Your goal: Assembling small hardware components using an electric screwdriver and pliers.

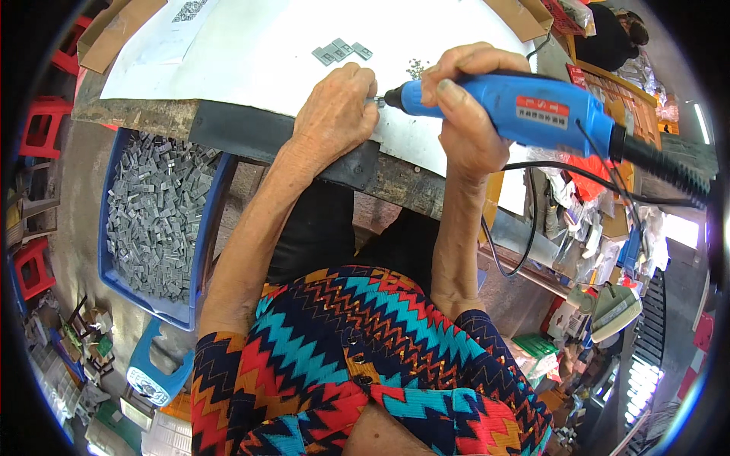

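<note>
Right hand (470,118): grip clamped round blue power driver (532,108), long axis crosswise, nose aimed left, close by left hand (337,108). Left fingertips hidden; I can't tell that grip. Grey pieces (334,53) lie just beyond.

1 head-worn fisheye view looks down from close above the left hand (334,108) and right hand (470,128)

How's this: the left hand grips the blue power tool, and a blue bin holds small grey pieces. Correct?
Not quite: the head view shows the right hand gripping the blue power tool. A blue bin does hold small grey pieces.
</note>
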`<state>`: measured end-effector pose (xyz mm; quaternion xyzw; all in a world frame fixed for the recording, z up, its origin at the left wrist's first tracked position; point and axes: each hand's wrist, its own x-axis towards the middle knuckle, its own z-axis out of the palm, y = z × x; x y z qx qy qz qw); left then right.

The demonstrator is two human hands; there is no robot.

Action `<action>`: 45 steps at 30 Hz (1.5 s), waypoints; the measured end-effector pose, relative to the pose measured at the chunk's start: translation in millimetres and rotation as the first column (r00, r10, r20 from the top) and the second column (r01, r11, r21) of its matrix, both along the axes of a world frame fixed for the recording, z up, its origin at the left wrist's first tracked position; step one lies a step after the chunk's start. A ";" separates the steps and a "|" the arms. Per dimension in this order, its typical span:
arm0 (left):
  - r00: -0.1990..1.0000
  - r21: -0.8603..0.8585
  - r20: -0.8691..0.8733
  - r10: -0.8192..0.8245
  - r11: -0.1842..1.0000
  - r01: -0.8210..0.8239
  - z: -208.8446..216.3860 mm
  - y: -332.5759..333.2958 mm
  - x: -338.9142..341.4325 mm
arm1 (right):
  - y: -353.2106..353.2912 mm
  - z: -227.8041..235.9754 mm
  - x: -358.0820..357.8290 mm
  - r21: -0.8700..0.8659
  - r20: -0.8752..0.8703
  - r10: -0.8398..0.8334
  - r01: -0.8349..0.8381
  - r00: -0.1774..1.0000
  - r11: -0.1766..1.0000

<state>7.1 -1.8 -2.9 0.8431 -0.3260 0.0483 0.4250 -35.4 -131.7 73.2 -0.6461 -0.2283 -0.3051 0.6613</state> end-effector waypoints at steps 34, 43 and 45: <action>0.943 -0.148 -0.139 0.302 0.935 -0.321 38.9 112.1 -33.9 | -62.0 -1.3 -22.1 0.587 -0.047 -0.276 0.250 0.960 0.770; 0.739 0.039 -0.262 0.621 0.772 -0.635 -22.9 264.2 -47.8 | -55.8 -11.9 10.9 0.460 -0.026 -0.403 0.369 0.915 0.808; 0.700 0.097 -0.261 0.665 0.740 -0.666 -41.8 296.1 -49.5 | -53.5 -12.4 11.4 0.483 -0.024 -0.394 0.356 0.919 0.800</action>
